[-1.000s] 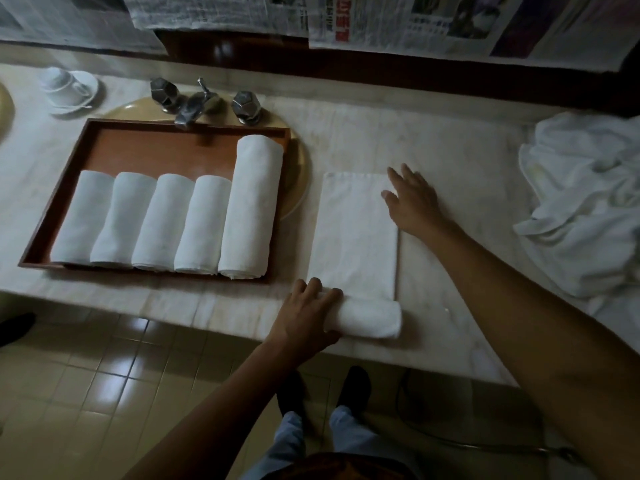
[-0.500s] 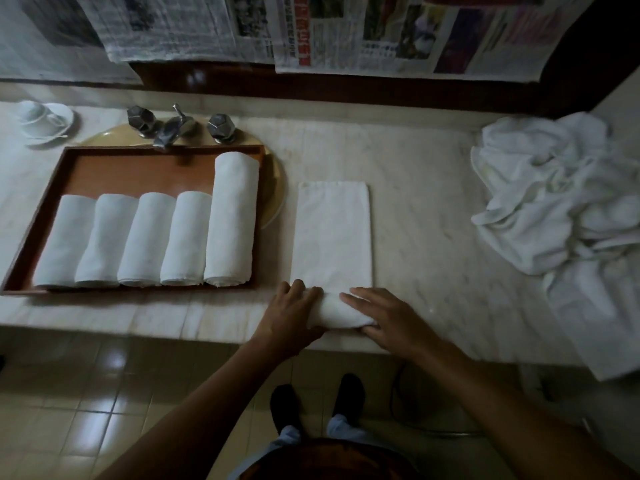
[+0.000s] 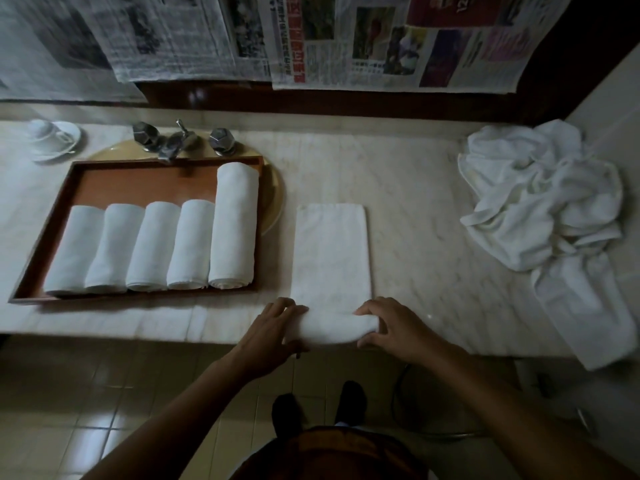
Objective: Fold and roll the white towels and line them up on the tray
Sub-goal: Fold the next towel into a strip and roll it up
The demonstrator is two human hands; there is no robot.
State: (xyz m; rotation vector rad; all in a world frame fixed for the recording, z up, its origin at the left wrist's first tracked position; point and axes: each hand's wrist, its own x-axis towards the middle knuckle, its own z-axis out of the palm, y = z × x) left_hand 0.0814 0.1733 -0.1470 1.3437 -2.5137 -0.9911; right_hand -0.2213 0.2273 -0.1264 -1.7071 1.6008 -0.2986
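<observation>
A folded white towel (image 3: 331, 251) lies flat on the marble counter, and its near end is rolled into a short tube (image 3: 330, 328). My left hand (image 3: 273, 332) grips the tube's left end. My right hand (image 3: 394, 327) grips its right end. Left of the towel, a brown wooden tray (image 3: 138, 180) holds several rolled white towels (image 3: 152, 245) side by side; the rightmost roll (image 3: 235, 225) is longer than the others. A heap of loose white towels (image 3: 543, 202) sits at the counter's right end.
Behind the tray stand a metal faucet (image 3: 180, 140) with two knobs and a yellowish basin rim (image 3: 273, 188). A white cup and saucer (image 3: 53, 136) sit at the far left. Newspaper sheets (image 3: 381, 39) hang on the wall. The counter's front edge runs just under my hands.
My right hand left the far end of the flat towel and came down onto the rolled end beside my left hand. Both hands now hold the roll.
</observation>
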